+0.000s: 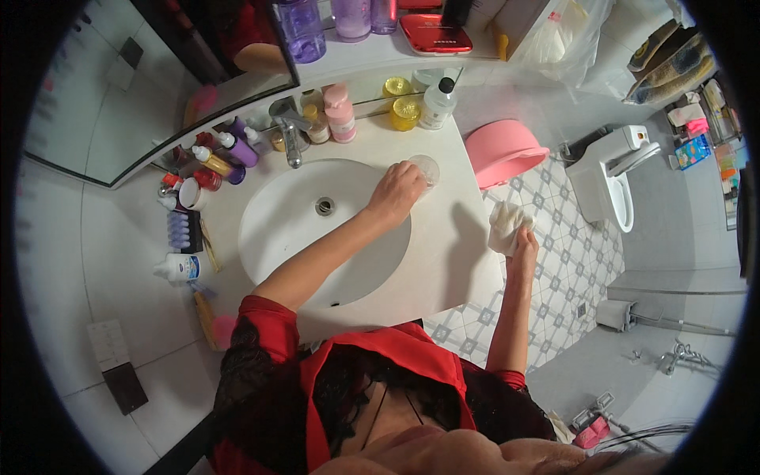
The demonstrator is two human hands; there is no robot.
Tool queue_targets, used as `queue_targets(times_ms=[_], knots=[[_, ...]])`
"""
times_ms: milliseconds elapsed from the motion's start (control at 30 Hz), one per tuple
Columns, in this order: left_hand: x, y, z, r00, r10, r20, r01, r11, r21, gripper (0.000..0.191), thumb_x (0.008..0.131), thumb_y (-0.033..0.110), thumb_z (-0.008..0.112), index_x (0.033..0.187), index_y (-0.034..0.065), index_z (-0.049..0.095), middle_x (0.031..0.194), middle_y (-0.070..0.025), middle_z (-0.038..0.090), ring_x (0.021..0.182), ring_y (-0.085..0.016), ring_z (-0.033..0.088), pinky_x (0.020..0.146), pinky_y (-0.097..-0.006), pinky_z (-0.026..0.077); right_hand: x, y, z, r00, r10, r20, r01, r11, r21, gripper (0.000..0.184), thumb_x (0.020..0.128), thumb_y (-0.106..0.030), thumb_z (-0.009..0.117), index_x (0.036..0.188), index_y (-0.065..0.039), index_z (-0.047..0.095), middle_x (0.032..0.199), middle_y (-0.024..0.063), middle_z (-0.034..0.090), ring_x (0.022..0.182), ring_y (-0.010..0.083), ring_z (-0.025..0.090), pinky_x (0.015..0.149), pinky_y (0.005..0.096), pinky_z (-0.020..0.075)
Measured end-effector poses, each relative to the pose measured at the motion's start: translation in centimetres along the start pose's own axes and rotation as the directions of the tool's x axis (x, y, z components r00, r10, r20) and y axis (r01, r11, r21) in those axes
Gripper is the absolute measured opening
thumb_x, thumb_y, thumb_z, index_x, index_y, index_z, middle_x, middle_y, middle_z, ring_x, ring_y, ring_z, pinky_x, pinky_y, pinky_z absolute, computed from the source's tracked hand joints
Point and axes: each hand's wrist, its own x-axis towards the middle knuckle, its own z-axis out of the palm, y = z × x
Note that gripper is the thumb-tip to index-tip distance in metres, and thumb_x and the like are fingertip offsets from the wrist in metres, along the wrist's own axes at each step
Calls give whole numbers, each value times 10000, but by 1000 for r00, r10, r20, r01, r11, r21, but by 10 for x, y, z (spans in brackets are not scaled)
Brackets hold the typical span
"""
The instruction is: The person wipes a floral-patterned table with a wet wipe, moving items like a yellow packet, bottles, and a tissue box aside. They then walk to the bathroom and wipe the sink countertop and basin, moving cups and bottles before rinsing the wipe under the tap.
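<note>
My left hand (396, 193) reaches across the oval white washbasin (356, 255), its fingers at the near left side of a small clear round container (425, 172) on the countertop (442, 249). Whether the fingers grip the container cannot be told. Beyond the counter's right edge, my right hand (523, 246) holds a crumpled whitish cloth or tissue (506, 228) above the tiled floor. The chrome faucet (292, 139) stands behind the basin. Nearest behind the container are a yellow jar (405, 114) and a clear bottle with a black cap (438, 105).
Bottles and a pink bottle (339, 116) line the counter's back. At the left are a purple-bristled brush (178, 230) and a white bottle (181, 267). A pink basin (502, 151) and a toilet (605, 172) stand right. A mirror cabinet (237, 98) overhangs the upper left.
</note>
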Motion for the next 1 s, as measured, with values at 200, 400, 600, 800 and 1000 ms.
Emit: queue_targets(times_ms=[200,400,600,800,1000], knots=[[2,6,-5,998,-11,-61,5,995,-99,320,746,86,738,1048,67,634,1039,-86,590,1048,-288,548,937,-434,421,32,2,16,991,58,119,-42,990,-131,337,1010,-173,452,1181,89,577,1073,129,648,958,208,641,855,335,516],[6,-7,-18,960,-146,-240,117,984,-134,352,746,125,772,1054,44,622,1063,-118,591,1025,-317,554,932,-439,414,64,15,29,975,57,217,-21,986,-167,323,1009,-194,459,1099,68,625,945,51,633,824,119,569,725,262,461],[77,-90,29,859,-396,-325,439,896,70,578,717,307,821,1145,25,552,1072,-186,592,1055,-372,535,917,-454,439,71,16,42,974,48,223,18,959,-282,301,1005,-237,481,924,6,638,785,-43,524,715,58,421,613,232,343],[90,-118,81,800,-510,-316,521,852,-54,775,651,298,857,1266,41,461,1210,-216,528,1149,-380,516,998,-468,411,69,7,55,959,73,273,-4,969,-247,372,1020,-242,487,1190,60,622,1019,46,644,908,102,551,789,247,442],[90,-111,86,785,-528,-324,534,842,-78,693,724,61,765,1288,-7,369,1245,-266,461,1140,-437,516,995,-442,431,70,7,81,957,-14,288,105,947,-304,365,1022,-250,501,1194,52,615,1032,34,629,914,91,539,792,244,439]])
